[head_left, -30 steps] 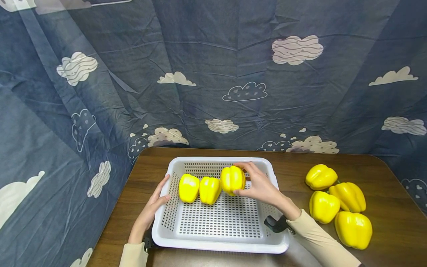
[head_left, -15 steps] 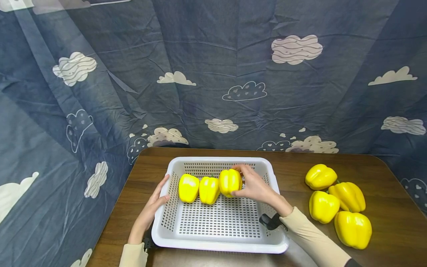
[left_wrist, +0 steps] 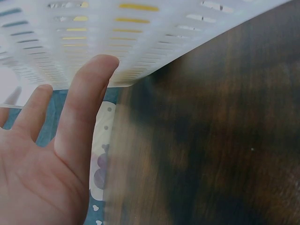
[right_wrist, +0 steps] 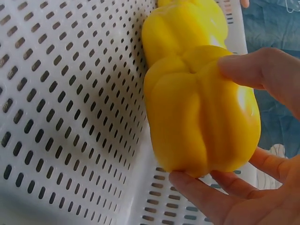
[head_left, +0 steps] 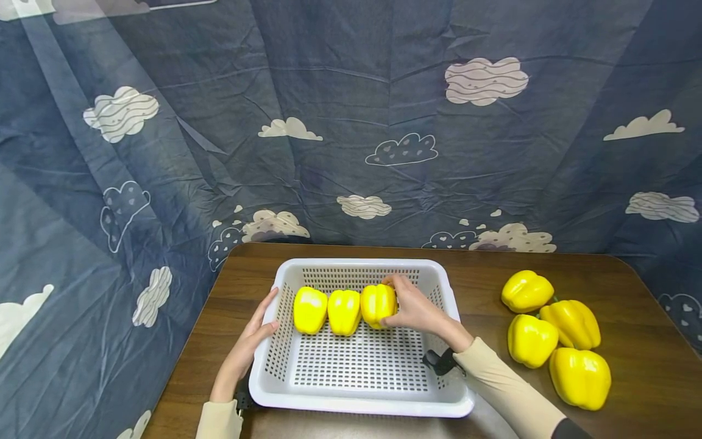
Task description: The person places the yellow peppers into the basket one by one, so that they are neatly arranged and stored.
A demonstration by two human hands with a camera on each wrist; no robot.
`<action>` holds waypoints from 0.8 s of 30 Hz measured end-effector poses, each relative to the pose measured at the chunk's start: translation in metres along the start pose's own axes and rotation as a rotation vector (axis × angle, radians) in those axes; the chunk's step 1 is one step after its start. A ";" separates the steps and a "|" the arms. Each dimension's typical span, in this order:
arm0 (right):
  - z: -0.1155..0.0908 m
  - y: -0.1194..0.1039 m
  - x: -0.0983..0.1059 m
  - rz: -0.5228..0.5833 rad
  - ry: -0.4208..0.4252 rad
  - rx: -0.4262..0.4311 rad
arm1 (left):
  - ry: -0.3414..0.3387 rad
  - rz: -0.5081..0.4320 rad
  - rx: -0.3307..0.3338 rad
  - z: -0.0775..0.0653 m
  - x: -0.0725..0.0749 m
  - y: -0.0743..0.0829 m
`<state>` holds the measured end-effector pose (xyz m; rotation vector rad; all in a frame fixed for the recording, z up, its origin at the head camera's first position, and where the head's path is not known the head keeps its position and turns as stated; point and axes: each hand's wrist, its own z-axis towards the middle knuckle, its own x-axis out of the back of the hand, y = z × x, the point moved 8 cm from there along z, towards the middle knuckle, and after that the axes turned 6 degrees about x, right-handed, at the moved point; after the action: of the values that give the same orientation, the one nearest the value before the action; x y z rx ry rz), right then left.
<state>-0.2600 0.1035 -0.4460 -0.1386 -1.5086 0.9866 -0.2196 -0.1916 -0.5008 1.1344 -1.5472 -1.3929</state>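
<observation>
Beige sleeves [head_left: 507, 388], black gear [head_left: 439, 363] at both cuffs, dark patch [head_left: 568, 430] along right sleeve.

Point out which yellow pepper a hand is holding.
The rightmost pepper in the white basket: the right hand grips it, while no hand touches the other two there or the four outside.

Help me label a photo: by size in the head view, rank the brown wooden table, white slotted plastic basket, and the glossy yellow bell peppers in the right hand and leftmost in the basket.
1. Brown wooden table
2. White slotted plastic basket
3. Held pepper and leftmost pepper: too alike to rank
</observation>
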 end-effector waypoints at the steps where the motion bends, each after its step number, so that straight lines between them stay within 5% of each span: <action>1: 0.001 0.001 -0.001 -0.002 -0.007 -0.005 | 0.000 -0.001 0.000 0.000 0.000 0.000; 24: 0.006 0.014 -0.007 0.041 -0.072 -0.025 | -0.006 0.004 -0.004 -0.002 0.000 0.000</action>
<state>-0.2701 0.1049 -0.4591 -0.1538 -1.5902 1.0151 -0.2181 -0.1919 -0.5002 1.1249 -1.5489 -1.3973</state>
